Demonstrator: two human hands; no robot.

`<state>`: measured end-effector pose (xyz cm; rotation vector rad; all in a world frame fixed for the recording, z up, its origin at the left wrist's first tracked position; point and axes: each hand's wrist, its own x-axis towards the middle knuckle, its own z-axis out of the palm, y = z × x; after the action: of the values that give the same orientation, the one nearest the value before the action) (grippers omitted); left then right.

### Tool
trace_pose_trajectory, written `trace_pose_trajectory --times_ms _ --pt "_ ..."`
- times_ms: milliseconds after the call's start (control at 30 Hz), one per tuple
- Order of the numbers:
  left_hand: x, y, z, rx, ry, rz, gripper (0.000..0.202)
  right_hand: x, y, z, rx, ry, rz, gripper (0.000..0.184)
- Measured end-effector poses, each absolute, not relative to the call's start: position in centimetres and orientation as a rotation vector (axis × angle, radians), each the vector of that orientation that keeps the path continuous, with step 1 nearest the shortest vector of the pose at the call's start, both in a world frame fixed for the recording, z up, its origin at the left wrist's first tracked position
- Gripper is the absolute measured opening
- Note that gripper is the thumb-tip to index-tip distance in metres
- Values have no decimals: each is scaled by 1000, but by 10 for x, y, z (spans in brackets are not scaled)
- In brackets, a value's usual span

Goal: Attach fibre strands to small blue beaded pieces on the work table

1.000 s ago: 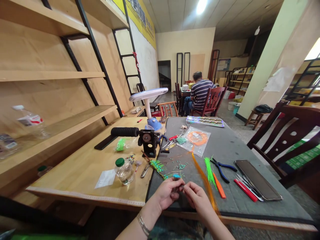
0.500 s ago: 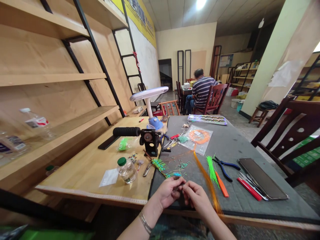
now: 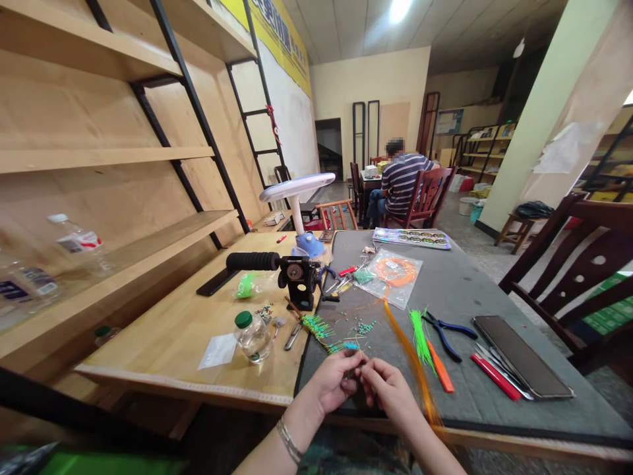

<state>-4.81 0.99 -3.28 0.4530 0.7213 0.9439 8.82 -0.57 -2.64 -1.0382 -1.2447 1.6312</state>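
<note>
Up on the wall, a yellow banner (image 3: 271, 36) carries large dark Chinese characters, too slanted and cut off to read. A water bottle (image 3: 82, 247) on the shelf (image 3: 148, 247) has a red-and-white label, too blurred to read.

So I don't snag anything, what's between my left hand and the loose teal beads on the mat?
A beaded strand with a blue tip lies on the mat just beyond your left hand, short of the beads.
</note>
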Motion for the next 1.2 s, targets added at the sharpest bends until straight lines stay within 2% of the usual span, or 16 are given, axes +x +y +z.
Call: trace_pose_trajectory --times_ms 1200 --pt "-46 9 -32 482 738 953 24 89 -5 -25 -1059 -1224 1633 39"
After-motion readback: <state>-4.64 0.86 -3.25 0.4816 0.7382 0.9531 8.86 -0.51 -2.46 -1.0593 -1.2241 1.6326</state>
